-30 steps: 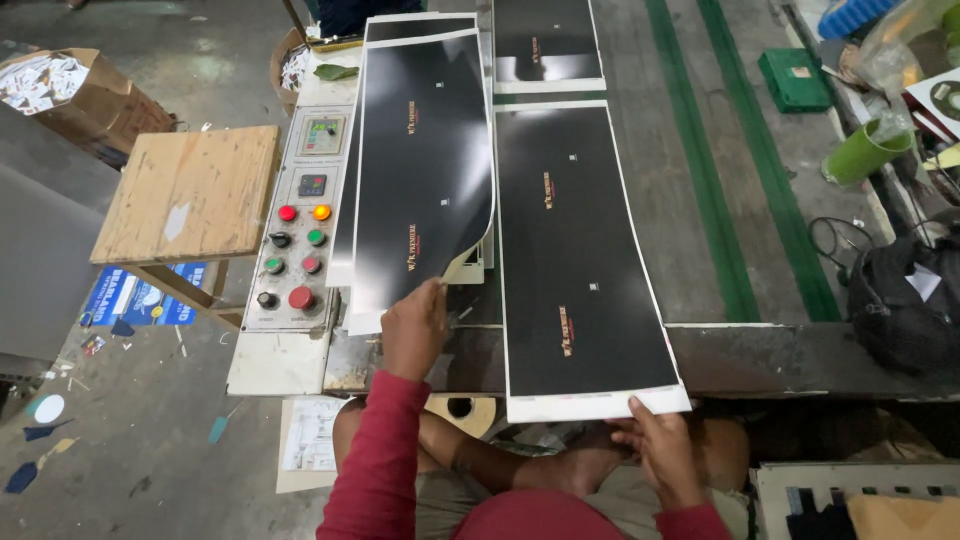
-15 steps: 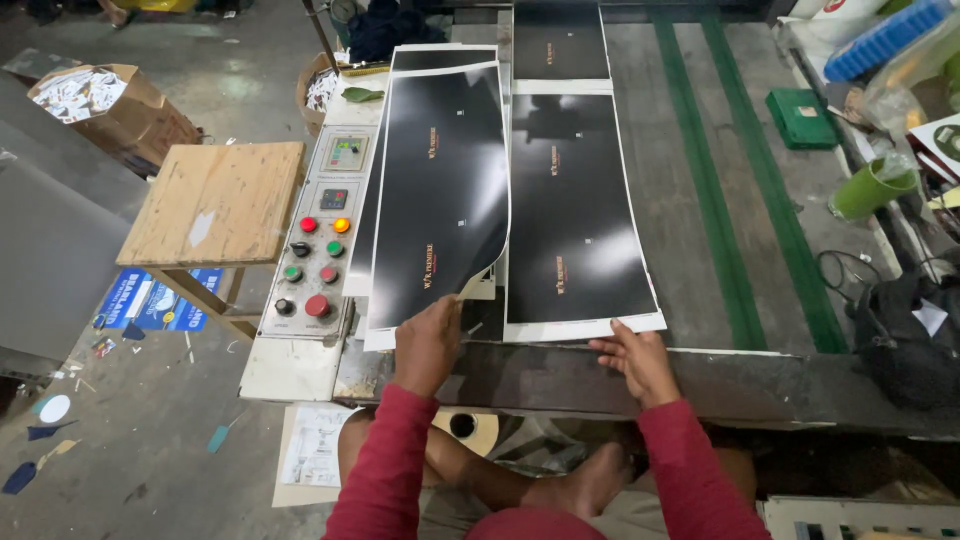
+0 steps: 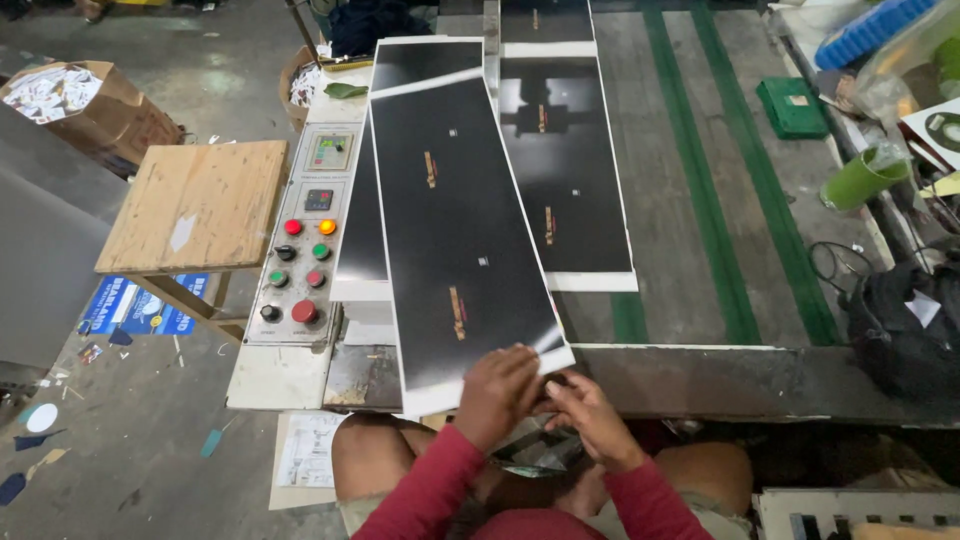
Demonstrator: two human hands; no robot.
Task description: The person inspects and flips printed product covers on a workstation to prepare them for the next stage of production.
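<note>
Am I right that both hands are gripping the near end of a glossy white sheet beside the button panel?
Not quite: the head view shows the sheet is glossy black with a white border. Both the left hand and right hand do grip its near end, beside the button panel.

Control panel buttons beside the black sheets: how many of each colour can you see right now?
Round buttons on the grey control panel, left of the glossy black printed sheet that both hands grip:
Red buttons: 3
Green buttons: 2
Black buttons: 2
Orange button: 1
Total: 8
</note>
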